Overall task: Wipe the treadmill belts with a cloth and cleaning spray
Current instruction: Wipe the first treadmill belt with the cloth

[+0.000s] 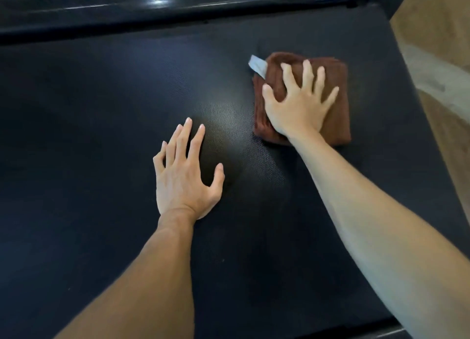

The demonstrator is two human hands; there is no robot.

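Left hand (pixel 184 170) flat, fingers spread, on belt (pixel 101 97); right hand (pixel 297 102) splayed atop folded cloth (pixel 335 120), long axis fore-aft.

Head view, close, down onto belt (pixel 101 109)

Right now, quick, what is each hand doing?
Left hand: open, fingers straight, flat on the treadmill belt, holding nothing.
Right hand: open, fingers spread, pressing the brown cloth onto the belt.
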